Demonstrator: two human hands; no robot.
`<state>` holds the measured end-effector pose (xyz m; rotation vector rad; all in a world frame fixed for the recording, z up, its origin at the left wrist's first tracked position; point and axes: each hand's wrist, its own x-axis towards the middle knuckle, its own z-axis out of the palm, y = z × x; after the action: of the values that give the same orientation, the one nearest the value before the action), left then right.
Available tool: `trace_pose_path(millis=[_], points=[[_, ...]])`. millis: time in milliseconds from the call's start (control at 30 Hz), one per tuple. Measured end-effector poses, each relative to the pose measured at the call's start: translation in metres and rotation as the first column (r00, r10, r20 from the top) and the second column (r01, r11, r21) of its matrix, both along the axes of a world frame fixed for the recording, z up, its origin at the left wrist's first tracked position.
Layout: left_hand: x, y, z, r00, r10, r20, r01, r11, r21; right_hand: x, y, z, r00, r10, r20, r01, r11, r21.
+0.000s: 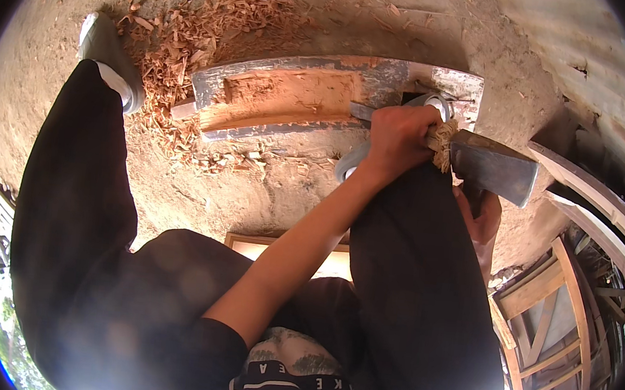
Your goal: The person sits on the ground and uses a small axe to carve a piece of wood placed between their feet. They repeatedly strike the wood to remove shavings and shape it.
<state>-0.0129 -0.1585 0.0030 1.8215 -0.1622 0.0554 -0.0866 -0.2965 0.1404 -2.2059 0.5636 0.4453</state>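
My left hand (pixel 400 139) is closed around the handle of a chisel. The flat grey chisel blade (pixel 362 112) sticks out to the left of my fist, over the right end of a hollow cut in a wooden board (pixel 287 63). Frayed cord binding (pixel 443 146) wraps the handle's butt on the other side. Against that butt sits a dark, wedge-shaped axe head (pixel 494 167), its wide edge facing right. Beneath it my right hand (pixel 485 215) is closed around the axe handle, partly hidden behind my right knee. The grey-painted board lies on the ground, bare orange wood inside its hollow.
Wood shavings (pixel 193 33) litter the dirt floor around the board's left end. My left shoe (pixel 111 55) stands beside them; my right foot is by the board. A wooden frame (pixel 544 292) and curved timbers (pixel 592 184) lean at the right, near a wall.
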Motion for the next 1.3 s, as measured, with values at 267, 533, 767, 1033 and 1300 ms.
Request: trace_pose_path(millis=[267,533,767,1033,1300], points=[[-0.006,-0.002,-0.005,0.999,-0.032,0.044,0.033,0.999,-0.016,0.000,0.018,0.028,0.898,-0.338,0.281,0.282,0.933,0.221],[-0.002,0.010,-0.009,1.000,-0.019,-0.002,0.019,0.999,-0.033,0.012,0.026,0.004,0.977,-0.127,0.169,0.107,0.987,0.123],[0.000,0.007,0.000,1.000,-0.014,-0.028,0.014,1.000,-0.015,-0.008,0.005,-0.005,0.993,-0.100,-0.061,0.092,0.988,-0.121],[0.006,0.001,0.001,0.998,0.036,-0.051,-0.039,0.998,-0.055,-0.007,0.015,-0.004,0.997,-0.081,0.017,0.083,0.963,-0.257],[0.002,-0.001,-0.006,0.995,-0.005,-0.103,0.005,1.000,0.002,0.002,0.020,-0.007,0.999,-0.001,0.049,0.013,0.972,-0.236]])
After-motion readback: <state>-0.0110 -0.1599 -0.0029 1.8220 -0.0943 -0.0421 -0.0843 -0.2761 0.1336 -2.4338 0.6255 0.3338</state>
